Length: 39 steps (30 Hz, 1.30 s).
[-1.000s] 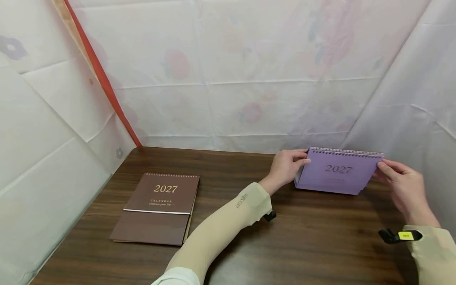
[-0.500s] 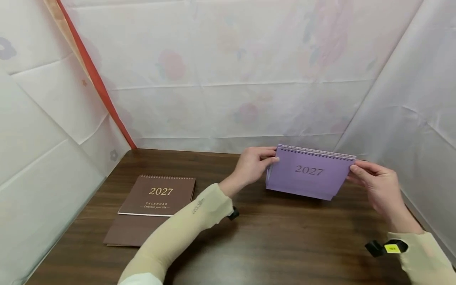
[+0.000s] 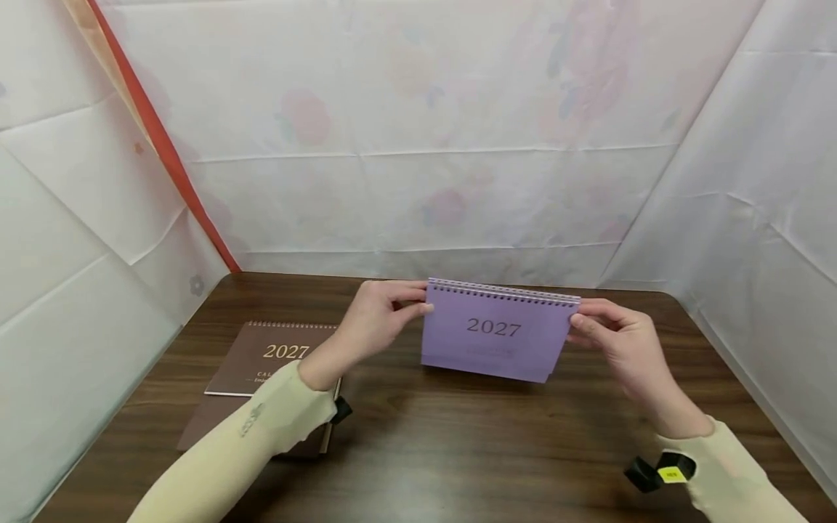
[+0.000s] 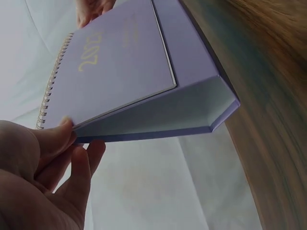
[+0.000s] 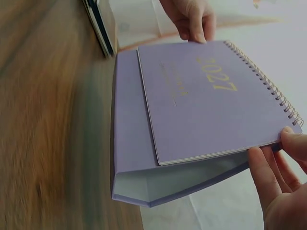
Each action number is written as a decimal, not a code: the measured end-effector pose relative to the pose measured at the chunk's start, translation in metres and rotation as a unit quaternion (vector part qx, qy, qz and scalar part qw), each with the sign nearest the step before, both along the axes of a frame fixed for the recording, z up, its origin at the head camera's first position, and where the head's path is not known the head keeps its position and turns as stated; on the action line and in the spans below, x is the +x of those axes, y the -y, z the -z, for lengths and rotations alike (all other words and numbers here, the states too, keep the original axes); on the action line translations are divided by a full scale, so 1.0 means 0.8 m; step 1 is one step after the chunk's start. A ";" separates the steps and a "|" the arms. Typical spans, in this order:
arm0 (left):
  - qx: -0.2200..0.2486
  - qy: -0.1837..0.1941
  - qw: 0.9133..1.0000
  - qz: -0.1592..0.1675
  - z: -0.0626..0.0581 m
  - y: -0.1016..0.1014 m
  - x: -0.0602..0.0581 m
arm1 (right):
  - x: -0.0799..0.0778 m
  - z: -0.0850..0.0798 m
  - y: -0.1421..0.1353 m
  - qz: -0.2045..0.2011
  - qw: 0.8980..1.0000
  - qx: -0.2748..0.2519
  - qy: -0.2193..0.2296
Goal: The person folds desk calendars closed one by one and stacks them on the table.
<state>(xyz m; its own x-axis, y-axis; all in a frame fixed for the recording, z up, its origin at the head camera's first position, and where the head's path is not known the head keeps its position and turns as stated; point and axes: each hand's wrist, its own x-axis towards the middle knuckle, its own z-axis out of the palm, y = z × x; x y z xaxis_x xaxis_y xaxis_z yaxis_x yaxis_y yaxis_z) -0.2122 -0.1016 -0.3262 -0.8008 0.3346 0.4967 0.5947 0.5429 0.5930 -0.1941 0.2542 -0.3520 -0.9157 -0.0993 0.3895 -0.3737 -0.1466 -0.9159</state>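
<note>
A purple desk calendar (image 3: 493, 341) marked 2027 stands opened into a triangular stand, its spiral binding along the top. My left hand (image 3: 379, 319) pinches its upper left edge, thumb on the front cover and fingers behind. At the upper right edge, my right hand (image 3: 624, 345) pinches it the same way. Both wrist views show the hollow triangular stand (image 4: 192, 108) under the cover pages. A gap shows between the calendar's base and the wooden table (image 5: 53, 120) in the wrist views. A brown 2027 calendar (image 3: 225, 414) lies on the left, partly hidden by my left forearm.
Pale patterned cloth (image 3: 392, 203) hangs behind the table's back edge and on both sides. A red strip (image 3: 163, 152) runs down the cloth at the left corner. Dark wood surface (image 3: 445, 450) extends in front of the purple calendar.
Both hands have carried the purple calendar leftward from the right side of the table toward the middle. The brown calendar stays in place and my left forearm now covers more of it.
</note>
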 end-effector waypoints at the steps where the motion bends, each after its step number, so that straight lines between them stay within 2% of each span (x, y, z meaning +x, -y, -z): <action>1: 0.001 0.003 1.000 -0.003 0.000 0.006 0.004 | 0.001 0.000 0.005 -0.002 1.000 0.003 0.001; 7: 0.007 0.024 0.999 -0.028 0.002 0.036 0.024 | 0.005 0.001 0.030 -0.022 0.999 0.028 0.012; 13: -0.002 0.042 0.999 -0.032 0.016 0.048 0.034 | 0.004 0.012 0.041 -0.025 0.998 0.046 0.023; 20: -0.017 0.061 0.997 -0.033 0.033 0.053 0.040 | 0.006 0.028 0.045 -0.023 0.997 0.072 0.034; 27: -0.029 0.079 0.996 -0.025 0.049 0.054 0.038 | 0.005 0.038 0.047 0.000 0.991 0.134 0.019; 30: -0.061 0.090 0.994 -0.024 0.059 0.053 0.038 | 0.003 0.044 0.046 0.005 0.981 0.195 0.004; 35: -0.151 0.112 0.982 -0.021 0.077 0.055 0.038 | 0.002 0.062 0.039 -0.008 0.949 0.315 0.000; 39: -0.186 0.111 0.976 -0.013 0.084 0.055 0.036 | 0.001 0.075 0.035 -0.028 0.929 0.370 -0.009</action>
<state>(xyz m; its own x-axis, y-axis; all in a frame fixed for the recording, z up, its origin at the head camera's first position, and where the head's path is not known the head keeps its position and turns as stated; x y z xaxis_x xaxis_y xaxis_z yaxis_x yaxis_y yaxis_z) -0.1832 -0.1454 -0.3930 -0.8857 0.4362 0.1592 0.4570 0.7584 0.4647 -0.1934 0.2260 -0.4122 -0.8950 -0.3926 0.2116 -0.4010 0.5003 -0.7674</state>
